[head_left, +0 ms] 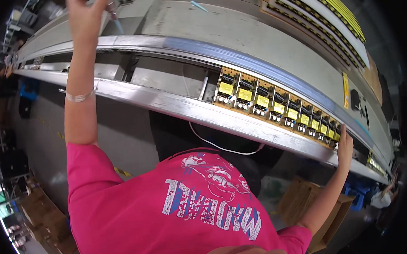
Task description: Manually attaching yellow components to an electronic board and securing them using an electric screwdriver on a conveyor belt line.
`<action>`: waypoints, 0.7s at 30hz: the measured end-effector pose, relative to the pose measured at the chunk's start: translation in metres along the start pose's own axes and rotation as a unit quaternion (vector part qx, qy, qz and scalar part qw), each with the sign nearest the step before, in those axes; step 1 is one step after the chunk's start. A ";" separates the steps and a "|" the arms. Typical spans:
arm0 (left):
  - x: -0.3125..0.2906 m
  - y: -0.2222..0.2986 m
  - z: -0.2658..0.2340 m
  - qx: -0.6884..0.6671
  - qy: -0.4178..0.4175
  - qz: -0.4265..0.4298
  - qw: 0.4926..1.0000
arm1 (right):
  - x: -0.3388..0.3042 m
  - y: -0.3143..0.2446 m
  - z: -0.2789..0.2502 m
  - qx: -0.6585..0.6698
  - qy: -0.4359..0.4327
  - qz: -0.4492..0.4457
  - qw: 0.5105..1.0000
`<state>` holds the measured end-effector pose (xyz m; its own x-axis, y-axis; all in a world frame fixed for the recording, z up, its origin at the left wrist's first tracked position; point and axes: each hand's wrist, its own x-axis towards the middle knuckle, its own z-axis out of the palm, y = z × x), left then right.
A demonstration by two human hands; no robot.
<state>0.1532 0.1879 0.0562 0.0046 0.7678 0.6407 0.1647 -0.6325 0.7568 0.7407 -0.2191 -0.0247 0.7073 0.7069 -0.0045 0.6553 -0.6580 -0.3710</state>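
The row of circuit boards [278,108] lay lengthwise between the near rail [165,102] and the far rail [185,46], toward the person's right. It looked light for its length and stiff along each board, though a long strip like that would probably flex or crack at the joins if lifted from one end only. The yellow blocks [245,94] and the small parts standing around them seemed the fragile side, so the better hold was likely the bare tan edges at both ends, clear of the components. The right hand [346,147] was at the far right end of the strip, one finger stretched along that edge; whether the fingers pinched it could not be told. The left hand [86,2] ran out of the top of the view beside a slim tool [118,24] with a pale blue tip, and its grip could not be told either. The metal rails looked smooth, likely easy to slide along. Beyond them, the scuffed grey worktop [235,38] carried a light blue stick [199,6] and layered trays of boards [318,29]. A white cable [227,149] looped below the near rail, and cardboard boxes [42,211] stood at the left.
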 end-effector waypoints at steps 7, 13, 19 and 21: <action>0.020 0.006 -0.011 -0.086 -0.080 -0.135 0.984 | -0.020 -0.075 0.009 0.026 -0.083 -0.038 0.995; 0.017 -0.009 -0.016 -0.201 -0.166 -0.172 0.950 | -0.035 -0.150 0.033 0.116 -0.157 -0.105 0.975; -0.027 -0.067 0.022 -0.358 -0.263 -0.003 0.896 | -0.040 -0.230 0.061 0.145 -0.255 -0.175 0.940; -0.040 -0.008 0.054 -0.264 -0.125 -0.187 0.938 | -0.041 -0.253 0.068 0.153 -0.277 -0.180 0.931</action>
<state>0.2049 0.1681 0.0178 0.2852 0.9046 0.3168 -0.3103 -0.2256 0.9235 0.5275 -0.0641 0.0058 0.1560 0.9485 -0.2758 0.6574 -0.3081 -0.6877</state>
